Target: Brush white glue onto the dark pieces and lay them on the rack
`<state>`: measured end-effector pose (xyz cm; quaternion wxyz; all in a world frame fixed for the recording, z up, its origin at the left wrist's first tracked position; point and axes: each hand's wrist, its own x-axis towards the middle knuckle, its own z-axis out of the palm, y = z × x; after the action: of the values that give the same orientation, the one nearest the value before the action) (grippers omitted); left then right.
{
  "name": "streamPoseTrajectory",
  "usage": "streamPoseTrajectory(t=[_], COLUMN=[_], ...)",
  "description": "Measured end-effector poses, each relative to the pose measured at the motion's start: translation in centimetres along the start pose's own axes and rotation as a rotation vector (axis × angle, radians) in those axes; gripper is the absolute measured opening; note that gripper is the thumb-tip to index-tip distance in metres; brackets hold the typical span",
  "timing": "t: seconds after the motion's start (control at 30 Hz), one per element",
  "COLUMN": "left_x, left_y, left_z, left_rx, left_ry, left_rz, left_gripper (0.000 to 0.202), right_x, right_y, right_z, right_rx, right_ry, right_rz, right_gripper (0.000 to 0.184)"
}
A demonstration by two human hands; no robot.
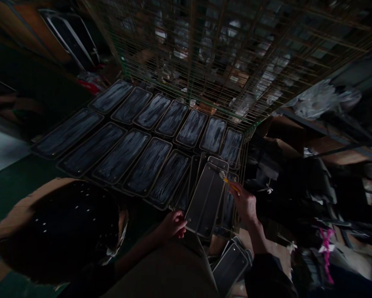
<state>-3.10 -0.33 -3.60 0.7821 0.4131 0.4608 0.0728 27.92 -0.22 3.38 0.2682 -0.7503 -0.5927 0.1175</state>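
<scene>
My right hand is closed around a brush with a yellow-orange handle. The brush's pale, whitish tip touches the upper right part of a dark rectangular panel with rounded corners and a light rim. At the panel's lower left corner, the fingers of my left hand pinch its edge. This panel is tilted over others, and its face looks mostly bare. Two rows of similar panels lie beyond, their faces streaked with something whitish.
A wire mesh cage holding clear plastic and cartons stands behind the panels. Below on the right is a stack of panels. A torn cardboard box with dark contents sits at lower left. Dark bundles fill the right side.
</scene>
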Motion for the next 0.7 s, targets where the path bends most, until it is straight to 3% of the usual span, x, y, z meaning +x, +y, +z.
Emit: streamPoseTrajectory(t=[0.17, 0.4, 0.53, 0.7], left_x=[-0.3, -0.5, -0.4, -0.3], left_y=[0.5, 0.0, 0.1, 0.4], left_z=[0.1, 0.1, 0.2, 0.4], left_rx=[0.021, -0.038, -0.039, 0.002], left_ry=[0.020, -0.006, 0.002, 0.010], left_rz=[-0.011, 0.020, 0.023, -0.010], left_gripper=[0.038, 0.042, 0.041, 0.038], right_x=[-5.6, -12.1, -12.0, -7.2], right_y=[-1.7, -6.2, -6.8, -4.0], right_z=[-1.0, -2.9, -2.7, -1.1], right_rx=[0.104, 0.224, 0.345, 0.523], right_ry=[-0.174, -0.331, -0.410, -0.546], right_rz=[0.038, 0.172, 0.215, 0.165], right_gripper=[0.035, 0.033, 0.036, 0.035])
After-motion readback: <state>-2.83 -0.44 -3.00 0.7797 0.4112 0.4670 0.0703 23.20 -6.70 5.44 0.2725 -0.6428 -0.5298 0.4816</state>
